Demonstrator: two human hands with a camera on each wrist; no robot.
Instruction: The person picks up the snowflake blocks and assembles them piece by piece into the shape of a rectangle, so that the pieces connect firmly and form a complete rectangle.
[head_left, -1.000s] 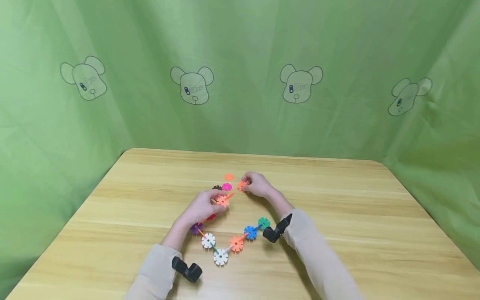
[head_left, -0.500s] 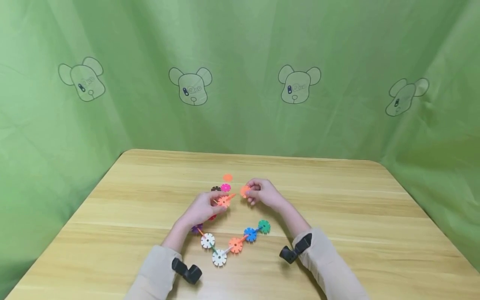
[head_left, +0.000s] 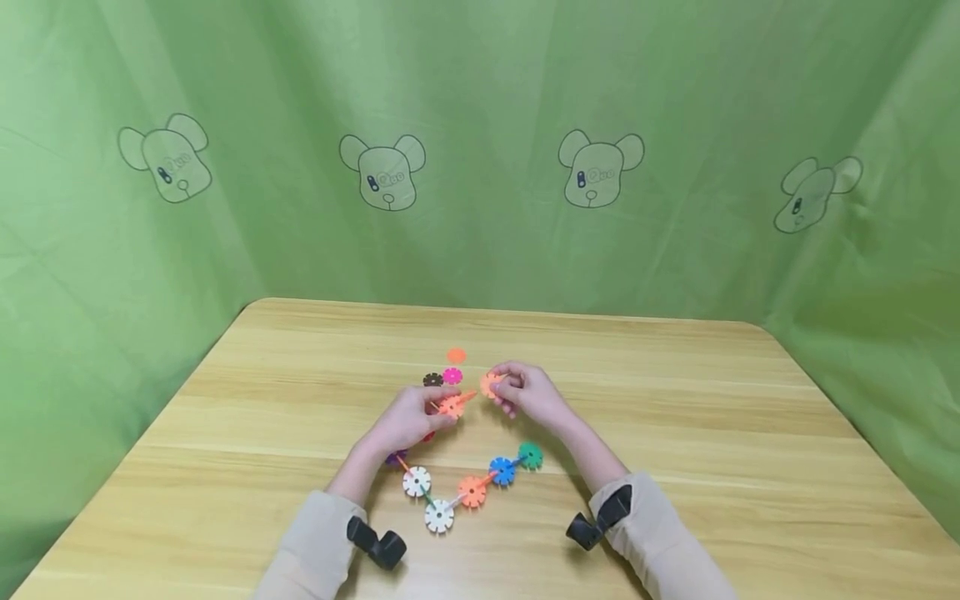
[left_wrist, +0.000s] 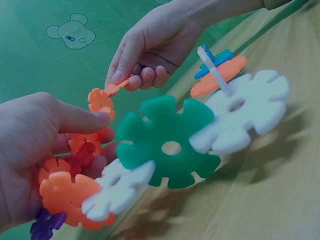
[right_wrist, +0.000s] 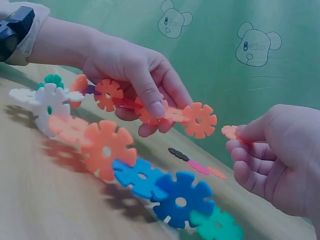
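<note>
A chain of interlocking plastic snowflake discs curves over the table, through white and blue discs to a green end disc. At its other end my left hand pinches an orange disc between thumb and fingers. Another orange disc juts from that end toward the right. My right hand pinches a separate orange snowflake disc by its edge, a small gap away from the chain's tip. In the left wrist view a green disc links two white ones.
Beyond the left hand, a black disc, a pink disc and an orange disc lie flat on the wooden table. A green curtain with printed bear heads surrounds the table.
My right hand has drawn back slightly toward me and to the right, turning the loose orange disc in its fingers. My left hand has shifted slightly right with the chain's end.
</note>
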